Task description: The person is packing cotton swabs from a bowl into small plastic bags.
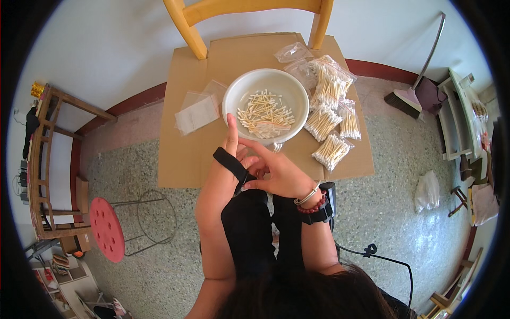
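Note:
My left hand (229, 162) is turned edge-on above the near edge of the cardboard, one finger stretched upward and holding nothing I can see. A black strap (229, 161) runs across it. My right hand (279, 173) is pressed against it, thumb and fingers closed at the strap's lower end near the left palm; the exact grip is partly hidden. Just beyond the hands stands a white bowl (231, 87) holding loose cotton swabs (265, 112). To its right lie several clear bags of cotton swabs (332, 82). Flat clear plastic bags (196, 112) rest to its left.
The cardboard sheet (186, 162) covers the seat of a yellow wooden chair (249, 9). A red stool (107, 229) lies tipped on the floor at left. A broom and dustpan (410, 100) lean at the right wall. A black cable (390, 259) curves beside my right arm.

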`<state>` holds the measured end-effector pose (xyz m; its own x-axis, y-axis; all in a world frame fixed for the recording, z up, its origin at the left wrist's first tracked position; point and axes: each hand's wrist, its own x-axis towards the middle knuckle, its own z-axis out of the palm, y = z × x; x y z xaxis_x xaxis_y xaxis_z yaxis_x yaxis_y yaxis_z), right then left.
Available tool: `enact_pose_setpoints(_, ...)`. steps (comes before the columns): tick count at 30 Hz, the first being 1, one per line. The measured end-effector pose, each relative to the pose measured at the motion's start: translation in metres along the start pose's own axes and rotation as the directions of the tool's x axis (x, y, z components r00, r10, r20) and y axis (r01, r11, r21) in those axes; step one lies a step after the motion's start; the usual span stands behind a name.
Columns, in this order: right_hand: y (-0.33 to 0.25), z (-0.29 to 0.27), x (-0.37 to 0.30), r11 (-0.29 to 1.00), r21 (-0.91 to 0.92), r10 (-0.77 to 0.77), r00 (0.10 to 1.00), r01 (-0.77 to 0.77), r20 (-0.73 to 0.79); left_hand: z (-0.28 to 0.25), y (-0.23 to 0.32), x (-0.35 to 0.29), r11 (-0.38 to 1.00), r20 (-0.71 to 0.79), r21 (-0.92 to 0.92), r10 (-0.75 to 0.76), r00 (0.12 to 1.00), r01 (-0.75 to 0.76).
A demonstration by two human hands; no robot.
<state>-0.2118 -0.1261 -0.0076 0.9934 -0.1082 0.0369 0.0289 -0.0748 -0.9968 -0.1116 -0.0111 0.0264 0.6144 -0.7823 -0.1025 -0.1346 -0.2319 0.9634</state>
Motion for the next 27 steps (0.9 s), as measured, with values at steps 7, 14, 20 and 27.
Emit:
enact_pose_setpoints(7,0.012,0.0,0.0,1.0,0.015,-0.002,1.0,0.002,0.009,0.002,-0.034,0.03,0.892,0.042,-0.274,0.384,0.922,-0.359)
enact_pose_setpoints(14,0.0,0.012,-0.001,1.0,0.008,-0.017,1.0,0.017,-0.003,0.004,-0.007,0.058,0.862,-0.181,-0.198,0.435,0.882,-0.466)
enact_pose_setpoints(20,0.007,0.01,0.001,0.995,-0.019,-0.102,0.986,0.1,-0.133,0.011,0.01,0.074,0.813,-0.234,0.171,0.582,0.779,-0.556)
enact_pose_setpoints(27,-0.002,0.005,0.002,0.996,-0.078,-0.047,0.98,0.032,-0.191,0.011,0.004,0.09,0.683,-0.148,0.42,0.701,0.697,-0.598)
